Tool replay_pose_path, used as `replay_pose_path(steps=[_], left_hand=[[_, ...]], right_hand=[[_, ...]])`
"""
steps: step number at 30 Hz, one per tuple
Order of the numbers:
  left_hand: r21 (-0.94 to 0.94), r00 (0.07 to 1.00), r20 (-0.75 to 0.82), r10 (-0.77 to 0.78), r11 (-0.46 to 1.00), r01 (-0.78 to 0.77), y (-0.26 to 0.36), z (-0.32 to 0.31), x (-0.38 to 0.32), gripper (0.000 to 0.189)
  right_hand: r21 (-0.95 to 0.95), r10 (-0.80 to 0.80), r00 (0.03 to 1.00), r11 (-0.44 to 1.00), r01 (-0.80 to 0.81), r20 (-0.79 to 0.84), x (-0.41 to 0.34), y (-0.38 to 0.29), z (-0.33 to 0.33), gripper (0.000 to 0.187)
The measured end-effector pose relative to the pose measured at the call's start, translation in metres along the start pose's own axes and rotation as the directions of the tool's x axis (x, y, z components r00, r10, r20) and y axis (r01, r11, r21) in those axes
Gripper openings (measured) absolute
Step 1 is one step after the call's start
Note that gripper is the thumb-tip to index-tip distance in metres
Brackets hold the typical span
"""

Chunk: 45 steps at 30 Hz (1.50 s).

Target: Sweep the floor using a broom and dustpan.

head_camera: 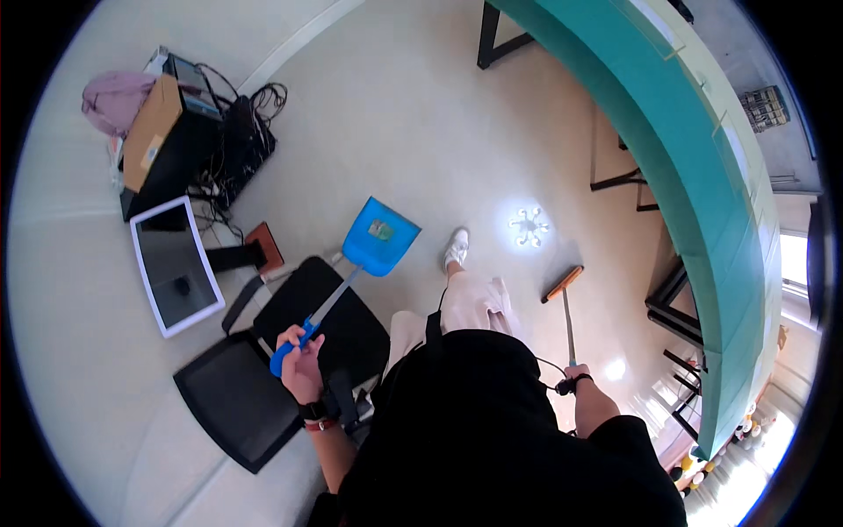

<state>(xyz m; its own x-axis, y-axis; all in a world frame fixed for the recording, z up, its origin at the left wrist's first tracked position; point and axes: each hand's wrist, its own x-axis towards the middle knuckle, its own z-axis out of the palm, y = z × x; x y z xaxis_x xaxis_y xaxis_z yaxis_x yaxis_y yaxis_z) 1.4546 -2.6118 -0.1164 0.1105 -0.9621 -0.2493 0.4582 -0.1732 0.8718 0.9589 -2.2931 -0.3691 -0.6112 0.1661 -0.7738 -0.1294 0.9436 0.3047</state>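
Observation:
My left hand (301, 362) is closed around the blue grip of a long-handled dustpan. The dustpan's blue plastic pan (388, 224) is raised in front of a black office chair (329, 309), with a small patch of something on its surface. On the right, my right hand (577, 372) grips the upper end of a broom's metal handle. The orange-backed broom head (562, 284), with dark bristles, rests on the pale floor (408, 118), right of my white shoe (457, 245). Dustpan and broom head are well apart.
A monitor (178, 267) stands by the left wall. Behind it are a black case topped with cardboard (153, 135), a pink bag (117, 100) and tangled cables (267, 102). A table with a green cover (698, 197) and black metal legs curves along the right.

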Motion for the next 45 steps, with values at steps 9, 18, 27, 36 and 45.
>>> replay_pose_path(steps=[9, 18, 27, 36, 45], left_hand=[[0.019, 0.976, -0.182, 0.123, 0.992, -0.122, 0.031, 0.036, 0.145, 0.015], [-0.014, 0.991, -0.072, 0.114, 0.993, -0.115, 0.048, 0.052, 0.312, 0.016], [-0.024, 0.999, 0.024, -0.033, 0.999, 0.034, 0.084, 0.083, 0.487, 0.014], [0.030, 0.990, 0.106, -0.088, 0.996, 0.085, 0.088, 0.125, 0.587, 0.016], [0.125, 0.991, 0.068, -0.118, 0.986, 0.109, 0.106, 0.169, 0.627, 0.013]], right_hand=[[-0.084, -0.187, 0.966, 0.981, 0.174, -0.176, -0.028, -0.155, -0.053, 0.025], [0.011, -0.197, 0.959, 0.979, 0.203, -0.206, -0.095, -0.289, -0.059, 0.027], [0.154, -0.171, 0.967, 0.967, 0.201, -0.186, -0.177, -0.440, -0.020, 0.032], [0.347, -0.416, 0.906, 0.841, 0.414, -0.073, -0.218, -0.558, -0.084, 0.030], [0.196, -0.679, 0.726, 0.702, 0.685, -0.104, -0.205, -0.746, -0.180, 0.062]])
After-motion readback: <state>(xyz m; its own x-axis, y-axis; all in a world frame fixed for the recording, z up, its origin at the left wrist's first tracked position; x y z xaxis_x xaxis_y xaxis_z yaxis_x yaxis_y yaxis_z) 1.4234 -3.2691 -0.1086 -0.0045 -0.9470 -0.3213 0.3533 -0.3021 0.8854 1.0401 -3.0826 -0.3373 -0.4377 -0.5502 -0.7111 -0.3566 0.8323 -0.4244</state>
